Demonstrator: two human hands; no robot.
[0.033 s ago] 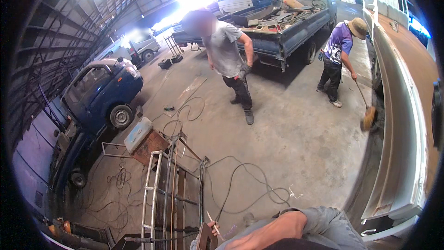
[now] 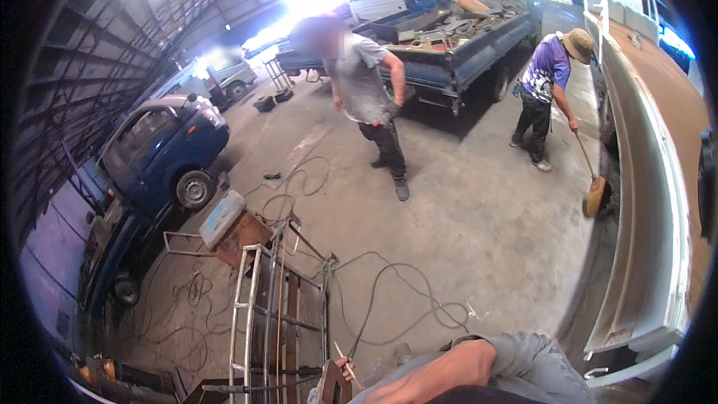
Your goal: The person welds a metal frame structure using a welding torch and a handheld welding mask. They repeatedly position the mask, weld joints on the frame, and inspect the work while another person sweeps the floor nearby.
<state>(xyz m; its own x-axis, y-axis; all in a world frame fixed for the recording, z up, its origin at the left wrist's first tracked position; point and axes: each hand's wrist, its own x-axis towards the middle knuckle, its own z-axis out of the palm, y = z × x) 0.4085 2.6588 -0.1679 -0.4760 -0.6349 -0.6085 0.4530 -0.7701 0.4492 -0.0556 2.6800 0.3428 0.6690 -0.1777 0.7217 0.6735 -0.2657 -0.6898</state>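
At the bottom centre, fingers of what looks like my left hand (image 2: 345,369) are closed around a thin pale rod (image 2: 340,352), beside a brown flat piece (image 2: 336,380) that partly hides them. My bare right forearm (image 2: 430,374) crosses the lower edge, its hand out of sight. Just left of these lie a metal tube frame (image 2: 256,280) and several bars, with a dark cable (image 2: 370,310) looping over the concrete floor to their right.
A standing person (image 2: 359,82) faces me. Another person (image 2: 546,75) in a hat bends over a broom (image 2: 594,194). A loaded pickup (image 2: 479,60), blue vehicle (image 2: 149,150), rusty box (image 2: 235,228) and white truck bed with rusty floor (image 2: 658,82) surround the work area.
The broom head has shifted slightly downward. The standing person has moved very slightly left. My hand and forearm look unchanged.
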